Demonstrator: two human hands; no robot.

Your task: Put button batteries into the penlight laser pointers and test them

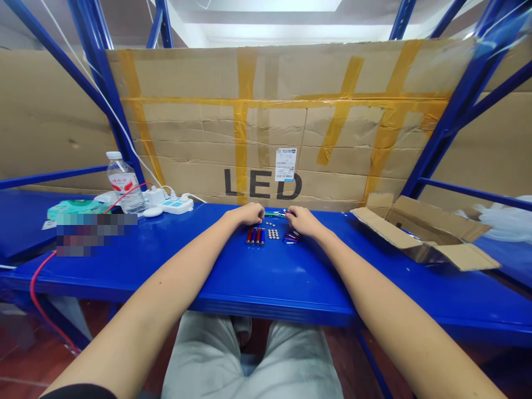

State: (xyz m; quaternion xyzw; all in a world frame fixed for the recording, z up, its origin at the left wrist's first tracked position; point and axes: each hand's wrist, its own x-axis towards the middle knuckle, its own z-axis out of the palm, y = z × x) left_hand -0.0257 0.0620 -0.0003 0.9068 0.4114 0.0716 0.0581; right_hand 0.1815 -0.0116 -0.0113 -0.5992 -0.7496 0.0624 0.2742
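Blue table (266,282) up front; red and blue tubes (258,237) in a row, silver discs (273,234) beside them, shiny clips (291,239) near right hand (304,220). Beyond, green tube (272,214) spans between right and left hand (250,213), fingers curled (actual grip: can't tell, either side). Cardboard (195,138) behind.

Both hands (251,213) flank a green tube (272,214) beyond red and blue tubes (253,237).

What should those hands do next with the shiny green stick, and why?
Perhaps the left hand should steady the green stick: it's between that hand and the right hand, and little silver discs lie close by, so a slip might scatter them.
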